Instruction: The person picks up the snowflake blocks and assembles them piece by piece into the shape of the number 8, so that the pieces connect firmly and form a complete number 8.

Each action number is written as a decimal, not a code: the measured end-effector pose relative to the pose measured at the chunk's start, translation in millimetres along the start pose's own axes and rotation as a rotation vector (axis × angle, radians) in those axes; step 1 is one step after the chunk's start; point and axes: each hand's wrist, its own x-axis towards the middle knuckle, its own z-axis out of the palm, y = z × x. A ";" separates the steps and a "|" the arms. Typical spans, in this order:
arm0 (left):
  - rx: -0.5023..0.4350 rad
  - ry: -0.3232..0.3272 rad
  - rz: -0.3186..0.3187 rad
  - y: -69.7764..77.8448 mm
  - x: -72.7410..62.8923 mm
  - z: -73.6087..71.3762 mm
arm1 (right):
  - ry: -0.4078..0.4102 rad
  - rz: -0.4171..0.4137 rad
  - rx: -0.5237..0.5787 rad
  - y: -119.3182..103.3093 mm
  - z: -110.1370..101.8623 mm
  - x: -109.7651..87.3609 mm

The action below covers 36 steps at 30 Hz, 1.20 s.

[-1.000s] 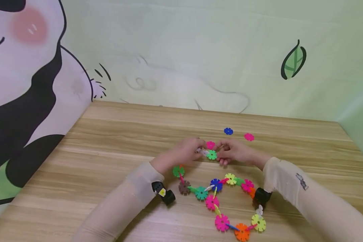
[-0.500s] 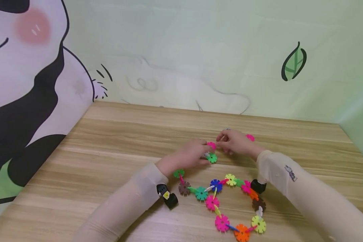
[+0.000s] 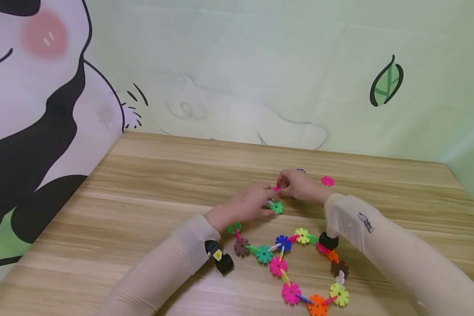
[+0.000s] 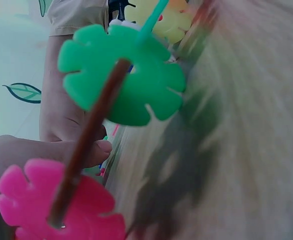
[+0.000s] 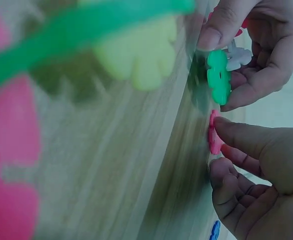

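Snowflake discs with notched edges are slotted into a chain. My left hand (image 3: 250,202) grips the chain's far end, with a green disc (image 3: 277,206) and a white disc (image 5: 238,56) showing at its fingers in the right wrist view. My right hand (image 3: 300,184) pinches a pink disc (image 5: 215,132) between thumb and fingertip, just beside the green one and close over the table. The fingers mostly cover that pink disc in the head view. From the near side of my left hand, the chain runs through another green disc (image 3: 234,228) and a brown disc (image 3: 242,247).
Nearer on the wooden table (image 3: 142,219), the chain forms a loop with a blue disc (image 3: 283,243), a yellow disc (image 3: 339,294) and an orange disc (image 3: 317,305). A loose pink disc (image 3: 327,181) and a partly hidden blue disc (image 3: 301,170) lie beyond my right hand.
My right hand has left the green disc's side, moved back, then come left onto the pink disc. My left hand has shifted slightly right and nearer, still holding the chain end.
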 end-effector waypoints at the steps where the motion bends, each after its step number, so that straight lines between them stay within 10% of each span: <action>1: -0.001 0.001 -0.003 0.1 0.0 0.1 | -0.001 0.000 0.001 0.1 0.3 0.1; 26: 0.015 -0.011 -0.027 0.3 -0.6 0.9 | -0.019 0.017 0.046 -1.8 3.1 -0.4; 36: -0.004 -0.029 -0.065 0.7 -0.1 0.5 | 0.088 0.019 0.127 -2.1 -13.1 -30.7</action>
